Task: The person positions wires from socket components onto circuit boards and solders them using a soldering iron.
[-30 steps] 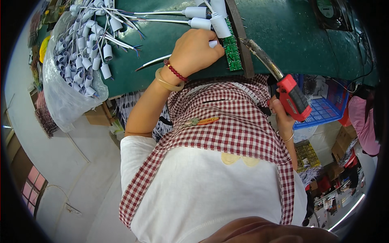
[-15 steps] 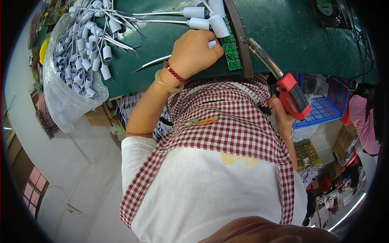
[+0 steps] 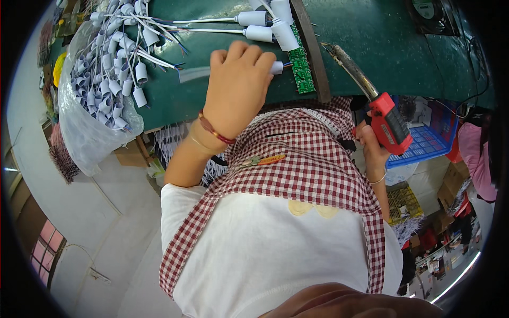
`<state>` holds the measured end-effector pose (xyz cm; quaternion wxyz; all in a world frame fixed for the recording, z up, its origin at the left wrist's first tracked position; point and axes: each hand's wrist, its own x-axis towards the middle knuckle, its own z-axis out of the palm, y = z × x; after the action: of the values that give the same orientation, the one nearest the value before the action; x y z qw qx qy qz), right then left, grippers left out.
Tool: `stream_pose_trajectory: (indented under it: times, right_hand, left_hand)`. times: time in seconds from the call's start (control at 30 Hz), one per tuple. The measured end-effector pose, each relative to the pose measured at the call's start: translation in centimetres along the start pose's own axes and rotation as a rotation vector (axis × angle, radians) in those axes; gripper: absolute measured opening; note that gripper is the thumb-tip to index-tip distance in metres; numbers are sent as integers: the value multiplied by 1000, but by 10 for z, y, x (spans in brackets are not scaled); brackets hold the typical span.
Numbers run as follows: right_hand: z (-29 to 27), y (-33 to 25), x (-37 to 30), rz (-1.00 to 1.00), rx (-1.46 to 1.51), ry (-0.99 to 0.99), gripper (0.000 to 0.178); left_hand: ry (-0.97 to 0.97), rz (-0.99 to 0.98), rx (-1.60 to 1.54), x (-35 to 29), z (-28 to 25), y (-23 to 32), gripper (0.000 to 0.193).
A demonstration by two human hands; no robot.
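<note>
My left hand (image 3: 238, 79), fingers curled, is closed over a white cylindrical socket (image 3: 277, 68) with a cable. The socket's front end pokes out at the fingertips, and thin wires run from it to the edge of a green circuit board strip (image 3: 302, 74). Its pale cable (image 3: 194, 74) trails out to the left, blurred. The exact finger grip is partly hidden. My right hand (image 3: 373, 143) grips a red and black soldering iron (image 3: 391, 126). The iron's metal tip points up and left, beyond the dark bar and apart from the board.
More wired white sockets (image 3: 259, 34) lie at the strip's far end. A dark bar (image 3: 314, 53) runs along the strip's right side. On the left, a clear plastic bag (image 3: 79, 132) holds several sockets. A blue crate (image 3: 424, 140) stands below the green table (image 3: 371, 32) on the right.
My left hand has drawn back left and nearer to me, away from the board. The socket's cable has swung. The soldering iron has shifted slightly right.
</note>
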<state>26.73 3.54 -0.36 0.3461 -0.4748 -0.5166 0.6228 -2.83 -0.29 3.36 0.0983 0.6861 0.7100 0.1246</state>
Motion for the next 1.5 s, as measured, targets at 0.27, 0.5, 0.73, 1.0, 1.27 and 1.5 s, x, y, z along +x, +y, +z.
stream_pose_trajectory:
  times: [0.27,0.5,0.73,1.0,1.27,1.5]
  right_hand:
    - [2,-3,4,-28,50,0,12]
    - [-2,7,-3,1,79,-32,26]
    - [6,-3,2,-37,25,-32,31]
    - [11,-10,14,-80,103,-111,30]
    - [14,-9,13,-108,142,-89,29]
    - [16,-16,24,-151,139,-70,28]
  left_hand:
    - [310,364,72,-2,17,-17,40]
    - [286,135,-623,1,31,-49,39]
    - [736,-225,24,-7,-11,-140,23]
    - [430,-919,244,25,-30,-241,41]
    - [253,-748,105,34,-19,-311,35]
    - [19,-167,-2613,17,-46,-299,21]
